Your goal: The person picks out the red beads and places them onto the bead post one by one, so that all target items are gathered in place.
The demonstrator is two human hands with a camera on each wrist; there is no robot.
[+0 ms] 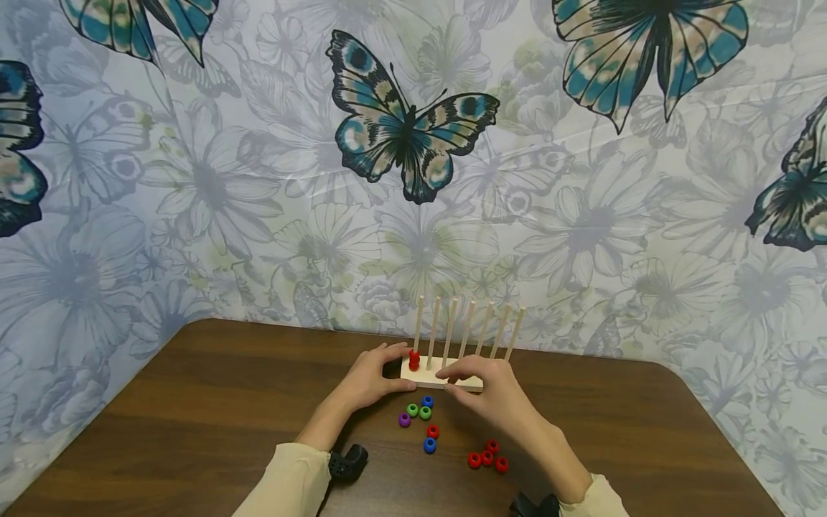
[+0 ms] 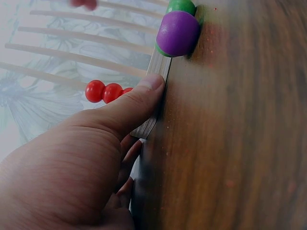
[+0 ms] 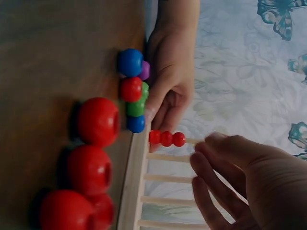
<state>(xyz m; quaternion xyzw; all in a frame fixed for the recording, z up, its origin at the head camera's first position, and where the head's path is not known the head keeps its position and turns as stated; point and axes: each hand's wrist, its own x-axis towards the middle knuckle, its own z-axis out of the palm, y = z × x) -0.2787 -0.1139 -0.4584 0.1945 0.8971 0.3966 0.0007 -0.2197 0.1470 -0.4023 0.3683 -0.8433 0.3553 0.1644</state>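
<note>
My left hand (image 1: pixel 367 377) grips the left end of a pale wooden peg stand (image 1: pixel 431 378), its thumb along the front edge of the base. Several thin pegs (image 1: pixel 466 327) rise from the stand. Three red beads (image 3: pixel 166 139) are stacked low on the leftmost peg. In front of the pegs hovers my right hand (image 1: pixel 487 384), fingers loosely bent and no bead visible between them. From the right wrist view, its fingertips (image 3: pixel 213 139) appear close to the leftmost peg, above the red stack; whether they touch the peg I cannot tell.
Between the hands and nearer me lie loose beads: a purple one (image 1: pixel 404 420), two green ones (image 1: pixel 412 410), two blue ones (image 1: pixel 429 445) and a red one (image 1: pixel 433 431). Several red beads (image 1: pixel 487 457) cluster by the right forearm. Behind the brown table (image 1: pixel 213 402) hangs a butterfly-patterned cloth (image 1: pixel 271 215).
</note>
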